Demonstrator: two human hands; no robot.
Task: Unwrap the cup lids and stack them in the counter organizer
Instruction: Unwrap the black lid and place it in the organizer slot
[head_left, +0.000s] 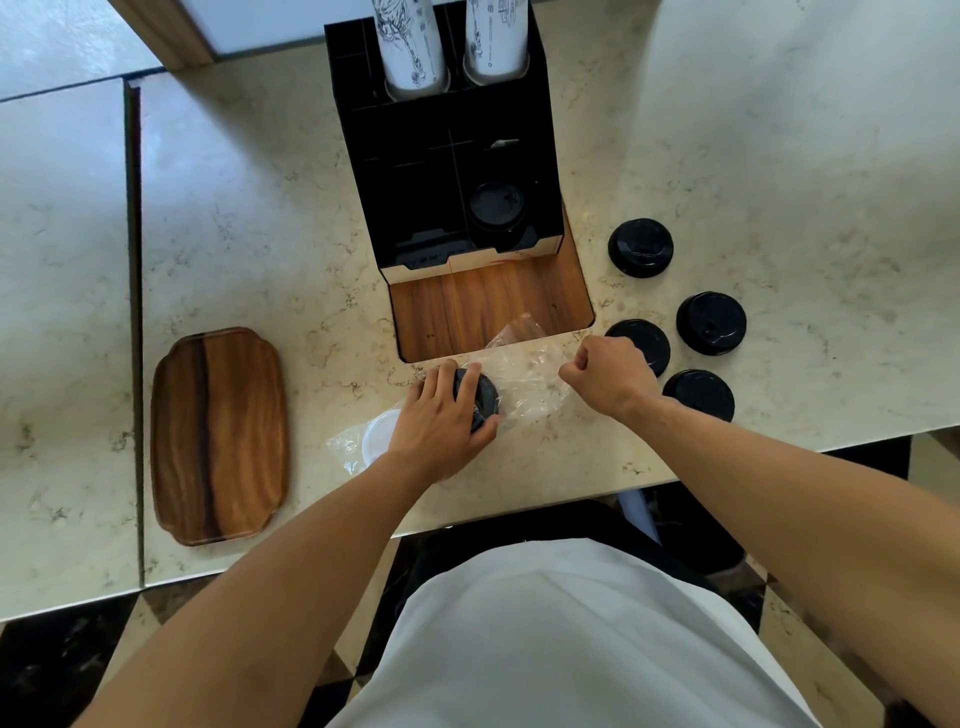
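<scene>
My left hand (441, 415) grips a stack of black cup lids (480, 397) lying on its side on the counter, inside a clear plastic wrapper (524, 374). My right hand (608, 376) is closed, pinching the wrapper's right end. Under my left wrist lie white lids (379, 436) in another clear wrapper. Several loose black lids lie to the right: one (640, 247), one (711, 323), one (644, 340) partly behind my right hand, one (701, 395). The black counter organizer (415, 171) stands ahead, with black lids (496, 205) in its right front compartment.
Two stacks of white printed paper cups (413, 47) stand in the organizer's back slots. A wooden-lined recess (467, 306) opens in the counter in front of the organizer. A wooden tray (218, 436) lies at the left. The counter's front edge runs just below my forearms.
</scene>
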